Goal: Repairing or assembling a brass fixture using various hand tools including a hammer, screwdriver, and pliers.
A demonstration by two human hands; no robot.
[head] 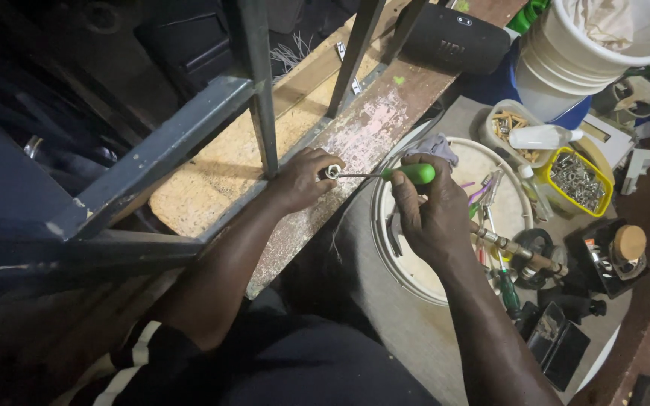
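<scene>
Green-handled screwdriver (408, 174) gripped in right hand (430, 214), tip at a small metal fitting (332, 171) pinched by left hand (301, 180) on the worn wooden plank (355, 135); metal frame bar (265, 113) just beside; white basin (415, 278) beneath; yellow tray (577, 180), apparently of screws, well apart.

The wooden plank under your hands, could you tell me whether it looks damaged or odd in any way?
Yes. The wooden plank has worn, flaking whitish paint and scuffed patches beside the left hand, which holds a small metal fitting. The right hand holds a green-handled screwdriver.
</scene>
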